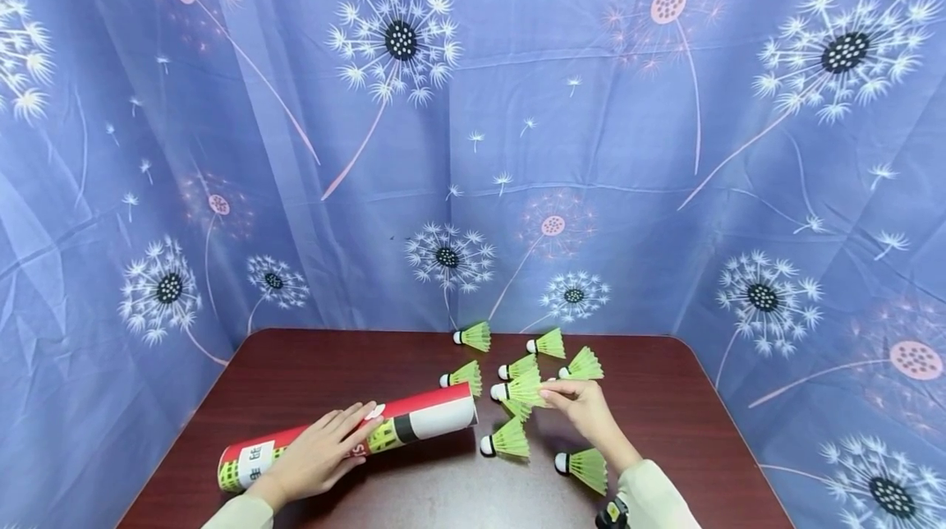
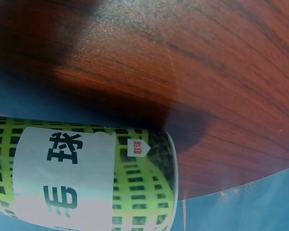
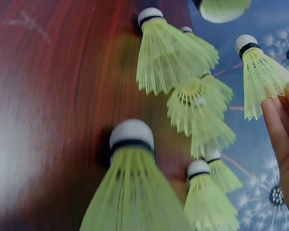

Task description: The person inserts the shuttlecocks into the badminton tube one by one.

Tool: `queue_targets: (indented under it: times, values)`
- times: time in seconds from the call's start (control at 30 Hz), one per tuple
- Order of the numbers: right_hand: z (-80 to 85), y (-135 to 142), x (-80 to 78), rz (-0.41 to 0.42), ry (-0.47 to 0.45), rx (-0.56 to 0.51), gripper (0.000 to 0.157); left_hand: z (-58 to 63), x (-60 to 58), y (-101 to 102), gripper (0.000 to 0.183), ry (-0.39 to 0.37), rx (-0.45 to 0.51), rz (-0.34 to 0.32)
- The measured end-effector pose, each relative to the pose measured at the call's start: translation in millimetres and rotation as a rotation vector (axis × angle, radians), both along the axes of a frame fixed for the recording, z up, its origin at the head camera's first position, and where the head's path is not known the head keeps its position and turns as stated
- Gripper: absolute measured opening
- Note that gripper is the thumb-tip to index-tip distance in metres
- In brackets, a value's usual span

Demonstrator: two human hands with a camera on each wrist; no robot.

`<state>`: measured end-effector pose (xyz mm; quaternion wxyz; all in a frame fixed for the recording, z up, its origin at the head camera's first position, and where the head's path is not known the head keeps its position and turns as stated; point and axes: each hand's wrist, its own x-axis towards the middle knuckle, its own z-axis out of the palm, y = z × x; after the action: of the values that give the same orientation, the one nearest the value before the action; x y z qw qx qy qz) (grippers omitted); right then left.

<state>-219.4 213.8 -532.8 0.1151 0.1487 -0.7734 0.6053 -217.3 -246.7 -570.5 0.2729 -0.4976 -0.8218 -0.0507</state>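
A shuttlecock tube (image 1: pixel 436 414), printed red, white and yellow-green, slants across the table. My left hand (image 1: pixel 321 451) holds it around the middle, fingers over the top and thumb on the near side. Its other end (image 2: pixel 149 178) fills the lower part of the left wrist view. With thumb and fingertips my right hand (image 1: pixel 587 410) pinches a yellow-green shuttlecock (image 3: pixel 262 72) by the edge of its skirt. That shuttlecock's white cork points left, toward the tube's right end, above other shuttlecocks.
Several more shuttlecocks lie around: one near the right wrist (image 1: pixel 584 470), one in front of the held one (image 1: pixel 508 439), others toward the back edge, such as one at the far left (image 1: pixel 473 336). A patterned blue curtain (image 1: pixel 517 143) surrounds the brown table (image 1: pixel 325 356).
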Motion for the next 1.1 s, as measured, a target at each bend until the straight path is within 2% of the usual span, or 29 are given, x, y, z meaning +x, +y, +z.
queue_targets:
  times: [0.1,0.27,0.43,0.6,0.77,1.0,1.1]
  values:
    - [1.0,-10.0,-3.1,0.035,0.003,-0.026,0.014,1.8,-1.5,0.4,0.061,0.008,-0.005,0.007]
    - [3.9,-26.4,-3.5,-0.004,-0.033,0.011,0.013,1.6,-1.9,1.3,0.067,0.006,-0.011,0.027]
    - [21.1,-45.4,4.2,-0.005,-0.005,0.065,0.011,0.9,-3.4,2.2,0.061,0.002,-0.007,0.024]
    - [33.4,-60.1,10.5,0.054,-0.004,0.085,0.012,1.0,-3.3,3.0,0.070,-0.008,-0.014,0.032]
    - [31.3,-70.5,10.0,0.081,-0.030,0.039,0.013,0.8,-4.7,5.1,0.074,-0.015,-0.017,0.027]
    - [26.2,-81.1,9.8,0.065,0.024,0.041,0.010,0.2,-5.2,6.5,0.078,-0.006,-0.013,0.016]
    - [25.4,-83.9,10.4,0.067,0.018,0.030,0.010,0.9,-4.7,6.6,0.074,-0.010,-0.011,0.021]
